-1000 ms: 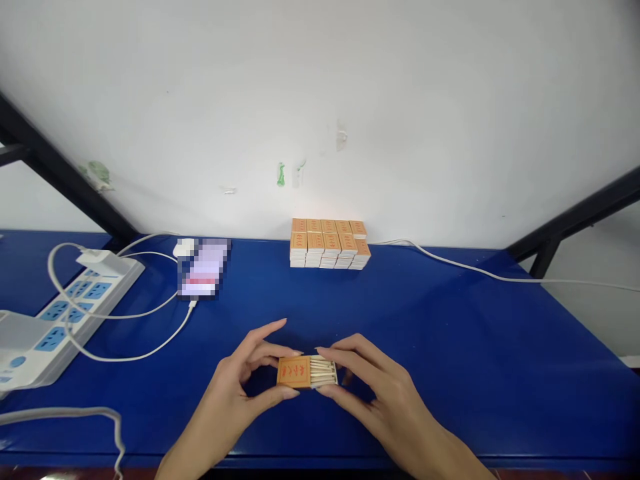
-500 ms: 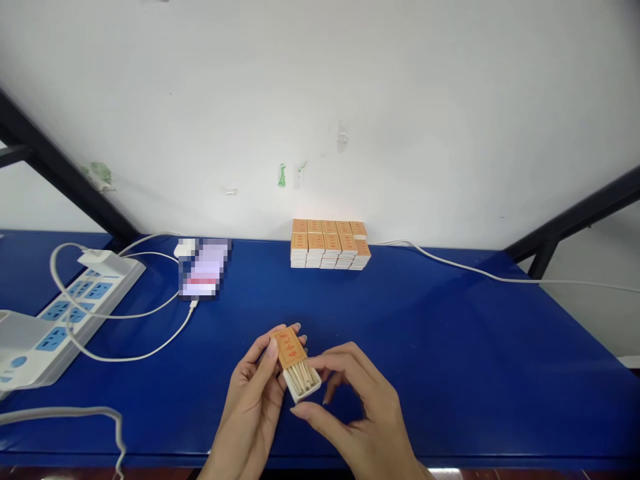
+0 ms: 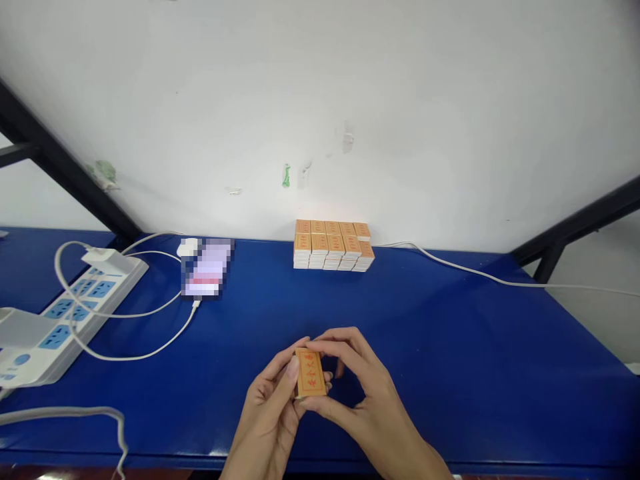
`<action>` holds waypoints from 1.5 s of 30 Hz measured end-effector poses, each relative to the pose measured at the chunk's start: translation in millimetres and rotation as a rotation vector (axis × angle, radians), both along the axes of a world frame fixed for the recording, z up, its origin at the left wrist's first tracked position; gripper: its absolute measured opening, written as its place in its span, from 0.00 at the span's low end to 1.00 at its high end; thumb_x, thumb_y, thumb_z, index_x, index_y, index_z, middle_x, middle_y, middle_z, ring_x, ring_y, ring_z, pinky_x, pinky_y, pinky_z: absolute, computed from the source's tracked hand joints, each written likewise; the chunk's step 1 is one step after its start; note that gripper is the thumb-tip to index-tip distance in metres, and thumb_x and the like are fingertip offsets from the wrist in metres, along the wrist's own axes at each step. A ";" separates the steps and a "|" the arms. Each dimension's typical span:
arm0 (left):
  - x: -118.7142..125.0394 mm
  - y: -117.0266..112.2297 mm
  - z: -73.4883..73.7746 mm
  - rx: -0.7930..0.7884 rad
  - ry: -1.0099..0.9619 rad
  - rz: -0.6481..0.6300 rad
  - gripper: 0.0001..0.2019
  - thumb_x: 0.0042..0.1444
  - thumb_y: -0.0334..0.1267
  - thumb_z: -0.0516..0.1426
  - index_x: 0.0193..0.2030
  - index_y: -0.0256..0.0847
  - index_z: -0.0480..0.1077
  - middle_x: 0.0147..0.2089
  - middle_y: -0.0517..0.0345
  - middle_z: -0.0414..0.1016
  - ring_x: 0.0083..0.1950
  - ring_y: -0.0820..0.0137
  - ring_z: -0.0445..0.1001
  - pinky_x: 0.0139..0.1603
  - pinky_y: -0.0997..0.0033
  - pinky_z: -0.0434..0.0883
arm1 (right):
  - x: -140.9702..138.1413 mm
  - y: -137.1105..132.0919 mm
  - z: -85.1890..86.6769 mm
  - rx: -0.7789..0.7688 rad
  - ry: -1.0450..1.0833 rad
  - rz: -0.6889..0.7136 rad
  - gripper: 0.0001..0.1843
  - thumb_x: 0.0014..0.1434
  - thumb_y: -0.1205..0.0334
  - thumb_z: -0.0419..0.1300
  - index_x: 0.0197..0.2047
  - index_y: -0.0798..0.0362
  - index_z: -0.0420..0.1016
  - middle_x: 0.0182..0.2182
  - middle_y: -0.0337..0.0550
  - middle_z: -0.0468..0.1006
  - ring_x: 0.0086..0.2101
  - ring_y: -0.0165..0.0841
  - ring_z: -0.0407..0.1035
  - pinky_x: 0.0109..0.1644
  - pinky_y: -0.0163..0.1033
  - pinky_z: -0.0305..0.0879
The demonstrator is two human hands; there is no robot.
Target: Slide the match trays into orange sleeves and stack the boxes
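Together, left hand (image 3: 273, 407) and right hand (image 3: 367, 393) pinch a closed matchbox (image 3: 310, 373), its underside hidden.

We face a plain white wall (image 3: 320, 100) marked with a few scuffs and small green smears. Before it runs a long table with a glossy deep-blue top (image 3: 450, 333), which catches soft, even light. Two black metal braces slant down toward it, one at the left (image 3: 60, 167) and one at the right (image 3: 580, 223). A thin white cable (image 3: 500, 280) trails along the table's far right edge.
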State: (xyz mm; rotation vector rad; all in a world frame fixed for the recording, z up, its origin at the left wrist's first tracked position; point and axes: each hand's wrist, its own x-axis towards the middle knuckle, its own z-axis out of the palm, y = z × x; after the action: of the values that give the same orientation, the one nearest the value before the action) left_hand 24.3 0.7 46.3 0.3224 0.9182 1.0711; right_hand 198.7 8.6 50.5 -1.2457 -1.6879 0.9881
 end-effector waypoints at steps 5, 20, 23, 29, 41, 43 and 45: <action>-0.4 -0.4 -1.5 -0.012 -0.034 0.007 0.35 0.64 0.46 0.75 0.74 0.40 0.74 0.51 0.45 0.89 0.47 0.62 0.89 0.47 0.71 0.83 | 7.1 4.8 7.3 -0.013 0.036 0.135 0.30 0.65 0.58 0.79 0.66 0.32 0.79 0.55 0.40 0.81 0.53 0.41 0.74 0.58 0.49 0.75; 8.5 1.5 -0.8 -0.006 -0.119 0.018 0.30 0.63 0.44 0.76 0.68 0.36 0.78 0.48 0.44 0.89 0.47 0.62 0.90 0.45 0.72 0.83 | 15.1 8.3 10.4 0.039 0.039 0.126 0.30 0.65 0.59 0.79 0.66 0.28 0.79 0.56 0.34 0.83 0.55 0.38 0.75 0.60 0.44 0.75; 10.0 2.4 -0.7 -0.001 -0.121 0.016 0.30 0.62 0.44 0.76 0.68 0.36 0.78 0.50 0.43 0.89 0.48 0.61 0.90 0.45 0.73 0.83 | 17.8 8.2 14.1 0.027 0.037 0.121 0.32 0.64 0.60 0.79 0.67 0.27 0.79 0.55 0.34 0.83 0.53 0.37 0.76 0.60 0.44 0.75; 15.2 0.0 -2.1 0.012 -0.102 0.020 0.31 0.62 0.49 0.76 0.67 0.38 0.78 0.57 0.42 0.88 0.54 0.56 0.90 0.50 0.67 0.84 | 22.1 9.0 12.0 -0.067 0.166 0.095 0.31 0.59 0.59 0.83 0.63 0.30 0.83 0.53 0.34 0.85 0.52 0.37 0.79 0.61 0.43 0.75; 9.6 14.6 6.5 0.097 0.130 -0.053 0.31 0.71 0.57 0.66 0.72 0.40 0.74 0.66 0.35 0.83 0.59 0.48 0.87 0.64 0.43 0.82 | 103.1 84.2 23.7 0.220 -0.124 -0.396 0.22 0.65 0.43 0.76 0.59 0.39 0.88 0.59 0.44 0.88 0.57 0.52 0.81 0.66 0.62 0.76; 4.6 21.5 7.7 0.147 0.166 -0.050 0.31 0.71 0.58 0.66 0.72 0.41 0.74 0.64 0.36 0.85 0.57 0.50 0.87 0.62 0.45 0.83 | 120.8 114.2 19.8 0.236 -0.141 -0.417 0.25 0.63 0.43 0.77 0.60 0.42 0.87 0.56 0.47 0.89 0.53 0.54 0.83 0.66 0.66 0.76; 2.0 26.0 11.1 0.199 0.193 -0.068 0.29 0.70 0.57 0.67 0.69 0.41 0.77 0.60 0.38 0.87 0.53 0.52 0.88 0.58 0.48 0.84 | 129.7 139.9 13.3 0.256 -0.145 -0.396 0.26 0.63 0.43 0.76 0.60 0.45 0.87 0.56 0.50 0.89 0.54 0.54 0.83 0.66 0.67 0.76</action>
State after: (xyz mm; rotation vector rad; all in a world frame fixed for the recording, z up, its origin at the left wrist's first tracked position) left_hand 26.3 26.7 57.4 0.6266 0.9659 1.0839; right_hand 328.4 148.5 63.9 -1.4290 -1.5346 0.4407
